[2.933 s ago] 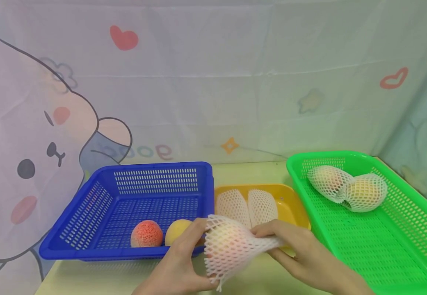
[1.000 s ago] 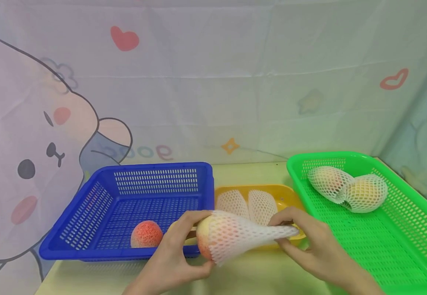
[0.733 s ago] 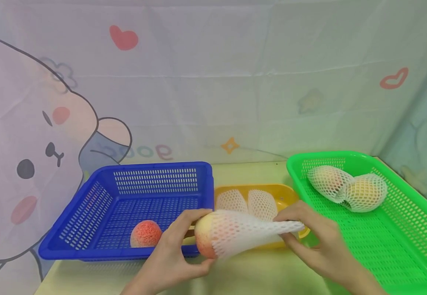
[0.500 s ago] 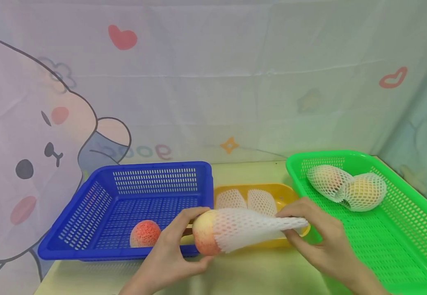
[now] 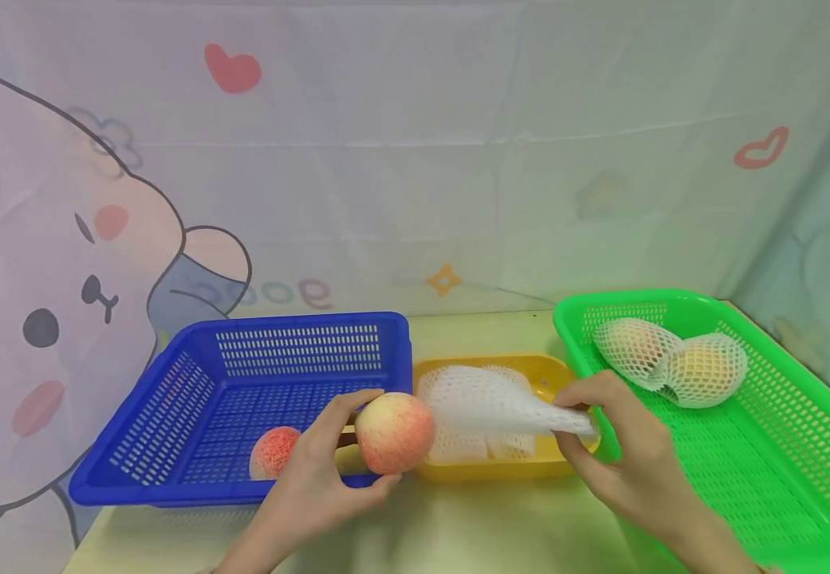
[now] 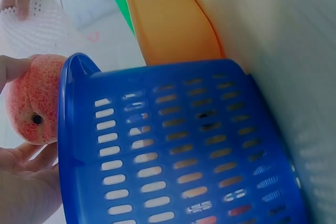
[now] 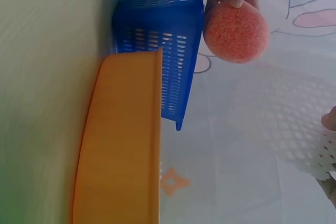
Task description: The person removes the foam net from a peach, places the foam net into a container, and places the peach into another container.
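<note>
My left hand (image 5: 314, 474) holds a red-and-yellow peach (image 5: 395, 433) between thumb and fingers, over the right end of the blue basket. The peach is bare; its dark stem hollow shows in the left wrist view. My right hand (image 5: 633, 458) pinches the gathered end of a white foam net sleeve (image 5: 482, 399) above the yellow tray. That sleeve hangs limp with nothing inside, its wide end turned toward the peach. In the right wrist view the peach (image 7: 236, 32) and the blurred net (image 7: 294, 116) are apart.
The blue basket (image 5: 300, 325) holds a red fruit (image 5: 272, 454) and a yellow one (image 5: 348, 461) partly behind my hand. Foam nets (image 5: 458, 446) lie in the yellow tray (image 5: 508, 472). Two netted fruits (image 5: 707, 371) sit in the green basket (image 5: 730, 478). A printed cloth hangs behind.
The peach was inside the foam net, which slid off it rightward. My right hand has drawn the net away; my left hand with the peach has shifted slightly left.
</note>
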Tool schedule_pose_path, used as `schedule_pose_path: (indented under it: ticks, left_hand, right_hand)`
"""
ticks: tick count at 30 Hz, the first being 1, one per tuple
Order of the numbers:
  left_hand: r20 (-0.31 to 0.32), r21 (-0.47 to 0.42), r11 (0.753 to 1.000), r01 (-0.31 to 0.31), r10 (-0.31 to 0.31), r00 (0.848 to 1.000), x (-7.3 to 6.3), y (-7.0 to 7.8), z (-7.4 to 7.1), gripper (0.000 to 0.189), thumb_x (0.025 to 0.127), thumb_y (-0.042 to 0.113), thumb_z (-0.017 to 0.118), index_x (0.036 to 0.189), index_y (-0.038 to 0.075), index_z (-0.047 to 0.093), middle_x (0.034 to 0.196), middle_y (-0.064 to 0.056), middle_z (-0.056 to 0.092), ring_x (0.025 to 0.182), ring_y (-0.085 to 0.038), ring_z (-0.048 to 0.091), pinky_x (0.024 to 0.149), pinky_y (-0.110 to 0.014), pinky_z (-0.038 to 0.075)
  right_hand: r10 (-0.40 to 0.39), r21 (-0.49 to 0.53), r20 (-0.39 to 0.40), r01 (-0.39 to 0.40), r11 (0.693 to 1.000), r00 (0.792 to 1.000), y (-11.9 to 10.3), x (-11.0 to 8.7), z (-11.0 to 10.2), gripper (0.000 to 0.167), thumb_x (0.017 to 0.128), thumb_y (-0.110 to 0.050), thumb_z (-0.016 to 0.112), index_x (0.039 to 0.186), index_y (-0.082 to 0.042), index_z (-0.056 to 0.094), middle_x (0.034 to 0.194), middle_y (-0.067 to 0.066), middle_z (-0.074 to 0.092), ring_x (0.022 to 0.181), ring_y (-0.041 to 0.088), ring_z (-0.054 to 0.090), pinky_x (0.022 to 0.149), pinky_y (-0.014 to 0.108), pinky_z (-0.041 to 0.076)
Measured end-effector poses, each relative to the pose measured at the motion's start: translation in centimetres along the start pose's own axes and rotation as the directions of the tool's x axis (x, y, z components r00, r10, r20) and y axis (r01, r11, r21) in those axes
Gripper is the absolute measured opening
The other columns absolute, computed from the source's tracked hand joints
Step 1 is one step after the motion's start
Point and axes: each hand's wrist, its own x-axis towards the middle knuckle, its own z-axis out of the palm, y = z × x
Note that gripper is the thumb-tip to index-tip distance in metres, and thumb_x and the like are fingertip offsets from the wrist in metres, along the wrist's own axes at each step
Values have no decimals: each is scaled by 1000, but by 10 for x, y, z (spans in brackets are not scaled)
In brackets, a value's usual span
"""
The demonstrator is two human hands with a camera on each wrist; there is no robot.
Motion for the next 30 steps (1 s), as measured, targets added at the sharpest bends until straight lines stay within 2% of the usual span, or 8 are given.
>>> schedule_pose_path:
  ticks: [5, 10, 16, 19, 23, 26, 30]
  left_hand:
    - [-24, 31, 999, -10, 11, 1000, 1, -3, 0, 80, 63, 15, 87, 131, 26, 47, 124, 8, 57, 102, -7, 59, 84, -27, 56]
    - [-20, 36, 999, 8, -8, 1000, 1, -3, 1, 80, 63, 16, 88, 131, 26, 47, 124, 8, 56, 103, -8, 59, 84, -28, 56]
    - [-25, 41, 999, 19, -18, 1000, 1, -5, 1, 78, 64, 16, 87, 130, 27, 47, 123, 8, 57, 103, -8, 60, 85, -28, 56]
    - [-36, 47, 999, 12, -10, 999, 1, -5, -1, 78, 63, 16, 87, 130, 26, 47, 122, 8, 57, 102, -7, 60, 84, -27, 56]
    - [-47, 53, 999, 13, -10, 999, 2, -5, -3, 77, 63, 15, 87, 130, 24, 48, 120, 8, 57, 102, -6, 59, 84, -27, 56]
    - [-48, 64, 997, 31, -28, 998, 3, -5, -5, 77, 64, 16, 87, 130, 23, 48, 119, 7, 57, 102, -7, 58, 84, -26, 56]
    - [-48, 77, 994, 74, -71, 996, 5, -6, -12, 78, 64, 15, 87, 130, 20, 47, 121, 3, 58, 100, -10, 60, 84, -29, 56]
  right_hand:
    - [30, -151, 7, -28, 988, 1000, 2, -5, -1, 31, 97, -20, 50, 84, 8, 56, 80, 10, 54, 79, 11, 48, 75, 13, 41]
    - [103, -303, 34, -88, 949, 994, 7, -15, -2, 30, 96, -23, 46, 85, 2, 57, 82, 6, 57, 79, 13, 49, 72, 17, 42]
    - [166, -413, 69, -123, 902, 984, 12, -25, -3, 17, 82, -14, 50, 86, -1, 59, 84, 7, 57, 81, 18, 52, 65, 25, 45]
    - [185, -457, 89, -125, 881, 979, 14, -27, 0, 16, 71, -8, 55, 86, -3, 59, 86, 8, 56, 81, 19, 53, 63, 28, 45]
    - [192, -488, 104, -118, 865, 976, 15, -28, 6, 25, 61, 1, 60, 86, -3, 59, 87, 9, 56, 81, 22, 54, 64, 30, 45]
    - [172, -519, 111, -91, 850, 979, 17, -29, 11, 27, 59, 5, 59, 85, -2, 58, 86, 10, 57, 78, 25, 54, 64, 33, 45]
    - [143, -557, 128, -48, 829, 981, 22, -34, 21, 25, 60, 7, 50, 83, -2, 57, 83, 12, 56, 75, 30, 52, 63, 37, 44]
